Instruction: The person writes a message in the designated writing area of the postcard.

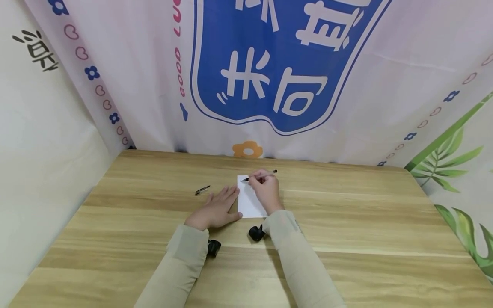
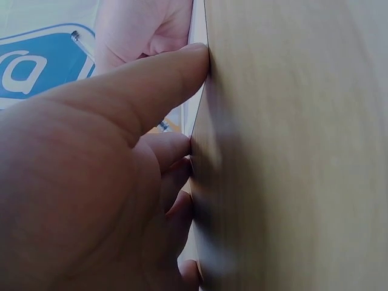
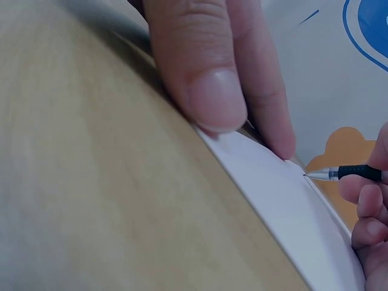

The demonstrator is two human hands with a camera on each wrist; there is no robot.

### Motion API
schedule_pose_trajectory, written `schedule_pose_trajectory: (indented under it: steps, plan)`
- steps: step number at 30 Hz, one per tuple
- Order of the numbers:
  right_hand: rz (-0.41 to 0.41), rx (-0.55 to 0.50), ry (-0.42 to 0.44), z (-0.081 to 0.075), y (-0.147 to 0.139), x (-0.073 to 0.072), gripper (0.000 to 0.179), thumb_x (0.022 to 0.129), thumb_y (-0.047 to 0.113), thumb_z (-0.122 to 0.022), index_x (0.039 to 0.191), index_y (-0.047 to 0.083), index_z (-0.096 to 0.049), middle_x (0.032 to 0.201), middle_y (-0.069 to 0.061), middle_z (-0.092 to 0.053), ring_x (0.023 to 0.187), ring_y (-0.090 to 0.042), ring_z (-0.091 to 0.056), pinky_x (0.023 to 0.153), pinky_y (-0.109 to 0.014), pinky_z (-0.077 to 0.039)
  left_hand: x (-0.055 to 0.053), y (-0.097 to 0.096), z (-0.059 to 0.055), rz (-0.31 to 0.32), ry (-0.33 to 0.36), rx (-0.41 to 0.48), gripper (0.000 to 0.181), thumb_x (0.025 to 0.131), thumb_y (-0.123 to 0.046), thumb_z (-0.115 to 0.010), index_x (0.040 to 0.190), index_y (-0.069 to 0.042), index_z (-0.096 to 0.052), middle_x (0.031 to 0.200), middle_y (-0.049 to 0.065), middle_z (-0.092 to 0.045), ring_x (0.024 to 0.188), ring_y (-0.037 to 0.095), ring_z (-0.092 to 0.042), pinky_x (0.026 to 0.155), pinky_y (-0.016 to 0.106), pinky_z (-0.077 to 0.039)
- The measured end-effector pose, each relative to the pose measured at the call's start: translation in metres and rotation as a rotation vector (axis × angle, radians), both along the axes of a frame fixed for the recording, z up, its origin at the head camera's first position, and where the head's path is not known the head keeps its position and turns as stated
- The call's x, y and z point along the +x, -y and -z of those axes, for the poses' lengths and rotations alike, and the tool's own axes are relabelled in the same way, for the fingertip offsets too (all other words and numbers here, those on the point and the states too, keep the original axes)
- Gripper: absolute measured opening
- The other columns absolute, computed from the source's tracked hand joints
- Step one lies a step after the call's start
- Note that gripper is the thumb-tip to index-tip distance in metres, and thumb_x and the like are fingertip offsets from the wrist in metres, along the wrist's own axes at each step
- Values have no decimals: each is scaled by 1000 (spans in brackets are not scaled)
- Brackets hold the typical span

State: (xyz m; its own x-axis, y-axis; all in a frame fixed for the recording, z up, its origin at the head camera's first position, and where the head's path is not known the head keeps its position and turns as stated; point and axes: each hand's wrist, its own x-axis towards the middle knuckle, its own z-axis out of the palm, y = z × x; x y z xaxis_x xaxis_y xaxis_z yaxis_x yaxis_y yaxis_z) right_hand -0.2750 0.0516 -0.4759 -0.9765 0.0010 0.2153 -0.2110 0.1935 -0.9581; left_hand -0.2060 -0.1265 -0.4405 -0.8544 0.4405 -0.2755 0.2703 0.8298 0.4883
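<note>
A small white sheet of paper (image 1: 248, 205) lies on the wooden table, in the middle of the head view. My right hand (image 1: 266, 190) pinches a black-gripped pen (image 1: 265, 174) over the sheet's upper part. In the right wrist view the pen's metal tip (image 3: 321, 174) is at the paper's surface; whether it touches I cannot tell. My left hand (image 1: 217, 208) lies flat with straight fingers along the paper's left edge, thumb near its lower left corner. No marks on the paper can be made out.
A pen cap (image 1: 202, 190) with a clip lies on the table (image 1: 346, 214), left of the paper and beyond my left hand. Black wrist cameras (image 1: 256, 233) hang at both sleeves. A printed curtain (image 1: 154, 85) stands behind the table's back edge.
</note>
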Motion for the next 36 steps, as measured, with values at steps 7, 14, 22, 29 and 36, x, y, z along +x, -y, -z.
schedule_pose_trajectory:
  steps: [7,14,22,29,36]
  plan:
    - [35,-65,16,-2,-4,0,11,92,4,-63,89,0,-73,83,-6,-69,69,-13,-61,61,-21,-50,0,-2,-5,4,-3,-7,79,104,-39,-56,162,-3,-16,170,13,-6,155,36,-1,120,65,0]
    - [104,-82,-72,1,-9,-2,8,90,1,-66,86,-2,-72,78,-6,-68,62,-10,-56,53,-18,-45,0,-5,-8,8,-4,-14,79,104,-39,-55,162,-2,-17,169,15,-9,155,35,-2,119,65,-2]
    - [68,-40,-78,0,-9,-1,6,91,4,-65,88,1,-70,82,-6,-66,66,-12,-57,56,-20,-47,0,-4,-8,6,3,-19,80,104,-40,-55,162,-2,-15,169,15,-7,155,35,-1,120,65,-1]
    - [47,-15,-39,2,-8,-2,7,92,6,-66,86,4,-69,78,-5,-68,66,-14,-58,56,-21,-47,-2,-3,-7,12,0,-10,80,104,-38,-55,162,-1,-14,169,15,-6,155,36,0,119,65,0]
    - [23,-3,-35,1,-8,-2,9,93,7,-66,85,5,-69,78,-3,-69,65,-14,-59,56,-22,-46,-4,-2,-1,18,5,-10,82,104,-45,-53,163,-6,-12,170,11,-3,156,33,3,120,64,2]
